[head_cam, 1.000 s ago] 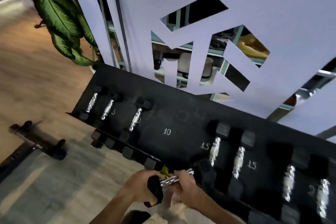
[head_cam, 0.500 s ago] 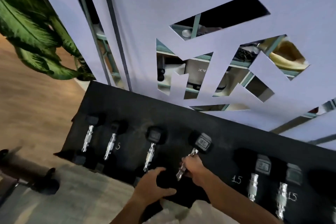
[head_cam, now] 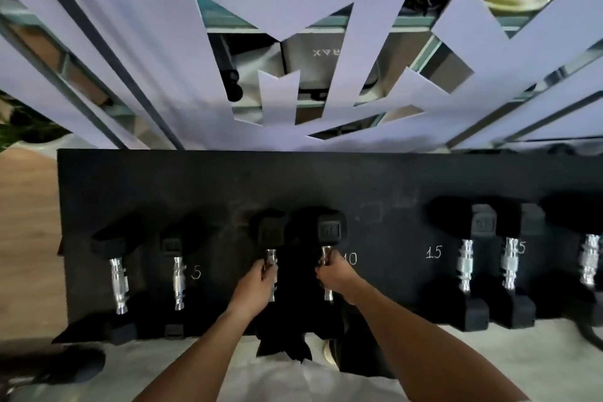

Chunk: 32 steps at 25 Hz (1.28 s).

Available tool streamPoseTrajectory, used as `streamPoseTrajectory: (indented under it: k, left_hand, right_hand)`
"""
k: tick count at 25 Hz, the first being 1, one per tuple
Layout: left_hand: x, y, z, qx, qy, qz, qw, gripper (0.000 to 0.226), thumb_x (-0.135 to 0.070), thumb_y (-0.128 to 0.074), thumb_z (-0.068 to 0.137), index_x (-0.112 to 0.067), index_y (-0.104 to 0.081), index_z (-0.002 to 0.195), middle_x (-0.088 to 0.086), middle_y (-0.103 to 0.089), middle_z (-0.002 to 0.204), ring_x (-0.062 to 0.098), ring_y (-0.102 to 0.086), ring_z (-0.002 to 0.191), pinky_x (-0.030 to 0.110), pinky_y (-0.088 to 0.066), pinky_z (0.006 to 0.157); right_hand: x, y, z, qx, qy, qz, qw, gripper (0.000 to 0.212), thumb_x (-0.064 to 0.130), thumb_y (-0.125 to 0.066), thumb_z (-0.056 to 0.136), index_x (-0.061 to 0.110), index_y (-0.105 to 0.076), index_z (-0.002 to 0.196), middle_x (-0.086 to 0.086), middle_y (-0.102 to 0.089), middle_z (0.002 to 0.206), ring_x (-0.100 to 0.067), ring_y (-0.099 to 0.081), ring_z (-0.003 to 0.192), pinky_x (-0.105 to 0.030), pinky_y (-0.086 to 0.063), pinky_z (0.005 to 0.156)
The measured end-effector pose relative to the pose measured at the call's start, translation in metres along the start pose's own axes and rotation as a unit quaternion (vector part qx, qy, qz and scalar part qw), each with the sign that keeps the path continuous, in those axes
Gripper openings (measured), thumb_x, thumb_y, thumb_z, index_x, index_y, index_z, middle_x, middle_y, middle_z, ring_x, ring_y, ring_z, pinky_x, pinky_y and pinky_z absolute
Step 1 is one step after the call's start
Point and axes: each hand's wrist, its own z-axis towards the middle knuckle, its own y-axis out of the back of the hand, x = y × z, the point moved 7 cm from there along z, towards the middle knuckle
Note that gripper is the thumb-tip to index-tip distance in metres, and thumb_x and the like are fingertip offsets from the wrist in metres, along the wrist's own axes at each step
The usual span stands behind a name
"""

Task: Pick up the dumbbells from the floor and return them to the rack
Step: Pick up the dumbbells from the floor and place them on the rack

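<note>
A black dumbbell rack [head_cam: 228, 179] spans the view below me. Two black-headed dumbbells with chrome handles lie side by side at its middle, beside a chalked "10". My left hand [head_cam: 256, 284] is wrapped around the handle of the left dumbbell [head_cam: 270, 232]. My right hand [head_cam: 336, 274] grips the handle of the right dumbbell [head_cam: 330, 230]. Both dumbbells rest on the rack surface with their far heads pointing toward the wall.
Two small dumbbells [head_cam: 119, 277] [head_cam: 177, 281] marked "5" lie at the rack's left. Larger "15" dumbbells [head_cam: 466, 268] [head_cam: 510, 264] sit at the right, with another [head_cam: 590, 264] at the edge. A pale cut-out wall panel [head_cam: 146, 42] rises behind. A dark object [head_cam: 78, 365] lies on the floor at lower left.
The dumbbell carried in both hands went onto the rack beside the other "10". My left hand moved up onto the neighbouring dumbbell's handle. The view has turned square onto the rack.
</note>
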Motion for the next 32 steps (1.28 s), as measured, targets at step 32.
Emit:
streamPoseTrajectory:
  k: [32]
  left_hand:
    - [0.058, 0.034, -0.058, -0.059, 0.052, -0.027, 0.997, 0.020, -0.026, -0.056, 0.101, -0.024, -0.067, 0.117, -0.004, -0.070, 0.107, 0.011, -0.067, 0.100, 0.034, -0.057, 0.094]
  right_hand:
    - [-0.004, -0.006, -0.053, -0.206, 0.174, 0.092, 0.959, 0.022, 0.021, -0.065, 0.085, 0.027, -0.051, 0.101, 0.008, -0.060, 0.089, -0.007, -0.062, 0.078, -0.022, -0.048, 0.065]
